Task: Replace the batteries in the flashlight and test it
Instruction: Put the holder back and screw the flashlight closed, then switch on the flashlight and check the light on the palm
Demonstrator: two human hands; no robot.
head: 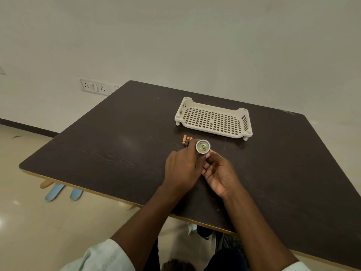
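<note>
A small flashlight (203, 146) is held upright over the dark table (117, 137), its round silver head and lens facing up toward me. My left hand (182, 169) wraps around its body from the left. My right hand (218, 173) grips the lower body from the right, thumb tip just below the head. The barrel is hidden by my fingers. Three orange and black batteries (186, 140) lie side by side on the table just beyond my left hand's fingers.
A cream plastic basket tray (245, 124) with a grid bottom stands behind the flashlight, nothing in it. The table's near edge runs diagonally below my forearms. A wall socket panel (97, 87) sits at the far left. Blue slippers (62, 192) lie on the floor.
</note>
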